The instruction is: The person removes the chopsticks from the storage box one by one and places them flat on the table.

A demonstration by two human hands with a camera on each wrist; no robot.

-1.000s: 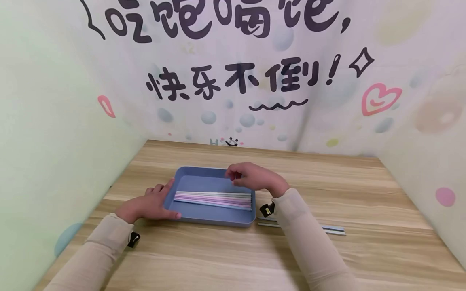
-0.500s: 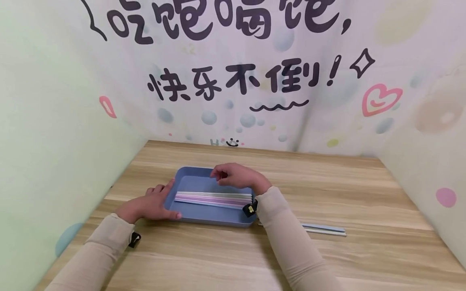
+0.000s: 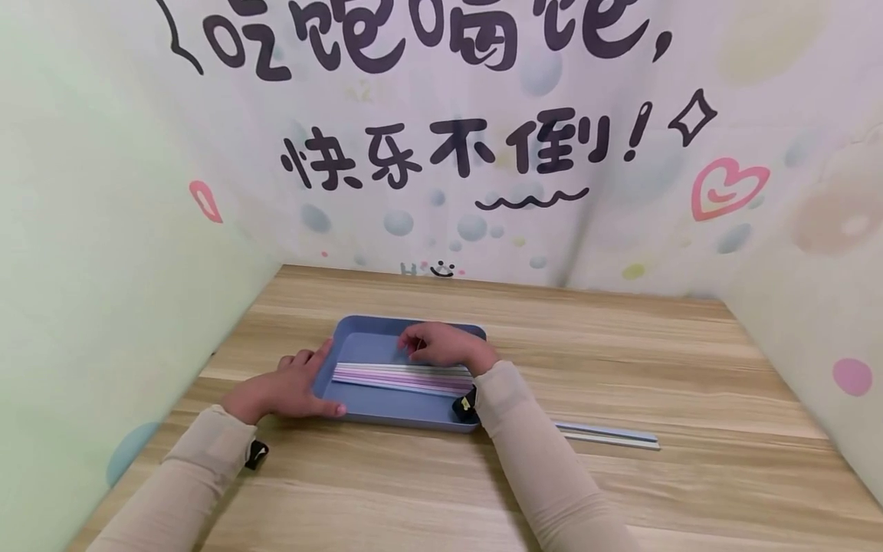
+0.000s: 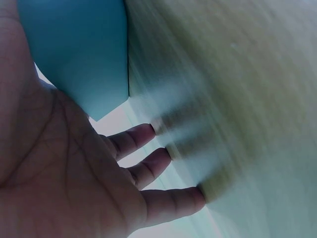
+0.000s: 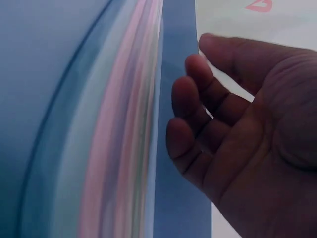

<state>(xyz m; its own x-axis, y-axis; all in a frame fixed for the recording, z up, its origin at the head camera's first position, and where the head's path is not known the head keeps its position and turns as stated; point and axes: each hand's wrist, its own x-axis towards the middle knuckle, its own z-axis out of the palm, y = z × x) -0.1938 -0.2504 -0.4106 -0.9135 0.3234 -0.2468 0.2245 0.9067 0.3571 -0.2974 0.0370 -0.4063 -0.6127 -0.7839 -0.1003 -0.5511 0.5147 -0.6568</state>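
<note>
A blue rectangular tray (image 3: 407,420) sits on the table, with a row of thin pastel sticks like chopsticks (image 3: 393,378) lying lengthwise inside. My left hand (image 3: 285,389) rests against the tray's left end, thumb along the near rim. In the left wrist view its other fingers spread over the tabletop beside the tray wall (image 4: 79,44). Over the far half of the tray is my right hand (image 3: 439,343), loosely curled and holding nothing. The right wrist view shows its fingertips (image 5: 182,94) close beside the white, pink and lilac sticks (image 5: 116,144), thumb apart.
More sticks (image 3: 610,437), blue and white, lie on the wooden table (image 3: 690,368) to the right of the tray, partly behind the right sleeve (image 3: 545,468). A printed cloth wall (image 3: 441,222) closes off the back, with side walls left and right.
My right hand has moved left over the tray and then slightly lower, toward the sticks. The left hand stays at the tray's left end.
</note>
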